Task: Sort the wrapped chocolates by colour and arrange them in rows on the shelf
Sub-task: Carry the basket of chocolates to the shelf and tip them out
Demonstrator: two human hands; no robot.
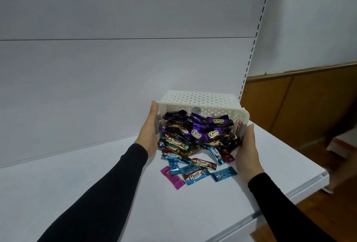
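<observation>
I have the white perforated basket (201, 100) tipped toward me over the white shelf (96, 193), its open mouth facing down and forward. My left hand (149, 133) grips the basket's left end, fingers wrapped round the side wall; my right hand (247, 150) grips the right end the same way, so both hands are clamped on the basket, one at each end. Inside and spilling from the mouth lies a heap of wrapped chocolates (195, 133), purple ones mostly at the top of the pile, with brown, gold and blue wrappers below. Several have slid out onto the shelf just in front of the basket: a pink one (172, 177) at the left, a few blue ones (224, 174) beside it, and a brown one (203, 163) lying across them. My black sleeves (108, 189) reach in from the bottom edge. Behind the shelf stands its white back panel (116, 67), with a slotted upright (251, 52) at the right, and brown wood panelling (309, 102) beyond that
</observation>
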